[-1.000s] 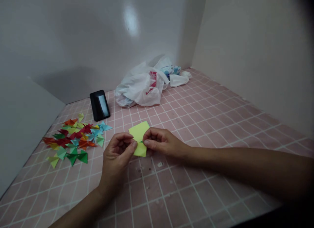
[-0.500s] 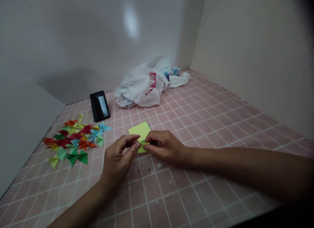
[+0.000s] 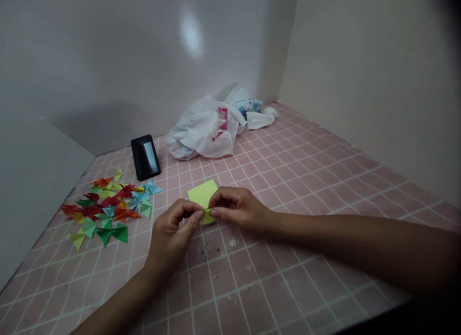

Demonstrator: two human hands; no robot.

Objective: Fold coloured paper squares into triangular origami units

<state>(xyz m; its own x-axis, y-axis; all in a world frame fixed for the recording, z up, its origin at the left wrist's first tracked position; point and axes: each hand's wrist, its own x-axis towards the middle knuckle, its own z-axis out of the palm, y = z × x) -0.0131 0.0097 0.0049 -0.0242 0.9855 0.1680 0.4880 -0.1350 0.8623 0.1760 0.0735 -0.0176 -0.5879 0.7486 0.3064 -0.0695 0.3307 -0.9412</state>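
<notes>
Thumb and fingertips of my left hand (image 3: 175, 229) pinch the left end of a small folded piece of yellow origami paper (image 3: 208, 218). My right hand (image 3: 239, 211) grips its right end the same way, so the two hands nearly meet. The fingers cover much of the paper, and its folds are hard to make out. Just behind lies a stack of square paper (image 3: 202, 192) with a yellow sheet on top and a bluish-green edge showing. To the left is a pile of small folded paper pieces (image 3: 111, 200) in red, orange, green, yellow and blue.
A black phone (image 3: 145, 157) rests behind the pile. White plastic bags (image 3: 203, 128) with a patterned packet (image 3: 255, 105) lie against the back wall. Several small pale worn spots (image 3: 233, 242) mark the pink tiled-pattern surface in front of my hands. Walls enclose the back and sides.
The yellow paper has gone from a wider piece facing me to a narrower strip between my fingertips. My hands have drawn closer together. The pile, phone and bags are unchanged.
</notes>
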